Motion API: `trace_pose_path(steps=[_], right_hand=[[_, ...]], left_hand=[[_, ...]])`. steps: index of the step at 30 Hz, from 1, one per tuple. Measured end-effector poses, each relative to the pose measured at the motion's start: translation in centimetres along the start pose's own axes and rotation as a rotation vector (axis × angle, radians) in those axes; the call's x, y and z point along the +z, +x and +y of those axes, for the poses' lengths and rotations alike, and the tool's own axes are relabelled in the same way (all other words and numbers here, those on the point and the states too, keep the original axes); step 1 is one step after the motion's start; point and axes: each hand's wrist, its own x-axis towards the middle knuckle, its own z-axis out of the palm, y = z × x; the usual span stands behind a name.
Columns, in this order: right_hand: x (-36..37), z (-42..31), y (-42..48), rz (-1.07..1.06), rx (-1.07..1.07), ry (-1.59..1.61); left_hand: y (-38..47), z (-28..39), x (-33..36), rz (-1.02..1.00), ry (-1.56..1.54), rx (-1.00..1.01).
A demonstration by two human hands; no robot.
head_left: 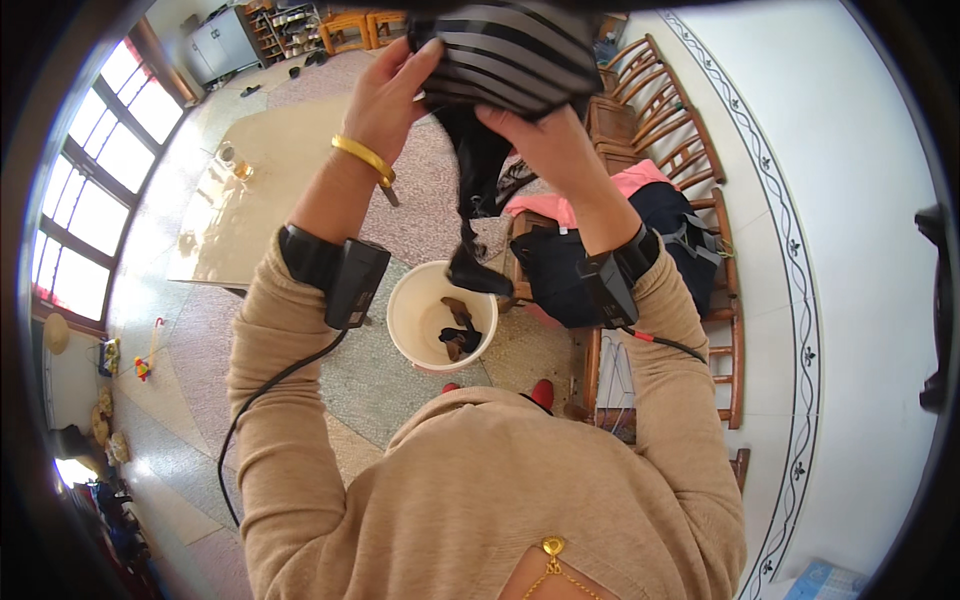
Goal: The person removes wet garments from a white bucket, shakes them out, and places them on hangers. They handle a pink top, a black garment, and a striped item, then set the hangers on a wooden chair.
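Note:
Both hands are raised ahead of me, holding a black garment with grey stripes (517, 56). My left hand (386, 94) pinches its left side between thumb and fingers. My right hand (544, 142) grips the lower right edge, its fingers partly hidden by the fabric. A long black part (480, 172) of sheer-looking cloth hangs from the garment. Its lower end dangles over the rim of a white bucket (403, 330) on the floor. Inside the bucket lie a few small black and brown cloth pieces (459, 334).
Wooden chairs (694, 142) line the right wall. Dark clothing (551, 262) and a pink cloth (637, 178) lie on them, with wire hangers (616, 375) nearby. At left stands a table (292, 142) bearing a glass cup (241, 169). A small colourful toy (142, 367) rests on the floor.

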Motion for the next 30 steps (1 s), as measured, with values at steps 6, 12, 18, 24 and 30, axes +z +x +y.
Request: trace_pose_path(steps=[6, 12, 18, 24, 30], right_hand=[[-2.3, -1.4, 2.3, 0.109, 0.073, -0.027], [-3.7, -3.6, 3.0, 0.325, 0.328, 0.176], [-5.2, -5.8, 3.0, 0.343, 0.37, 0.198], [-4.8, -7.1, 3.1, 0.325, 0.405, 0.468], [-4.7, -6.7, 4.3, 0.259, 0.411, 0.428]], left_hand=[[-9.3, -8.8, 0.6, 0.04, 0.316, -0.222], [-13.6, -14.1, 4.3, 0.096, 0.65, -0.125], [-10.6, -11.8, 3.6, 0.066, 0.544, -0.139], [-8.5, -11.1, 2.3, 0.181, 0.811, 0.155], [-6.0, -9.7, 0.4, 0.021, 0.644, -0.056]])
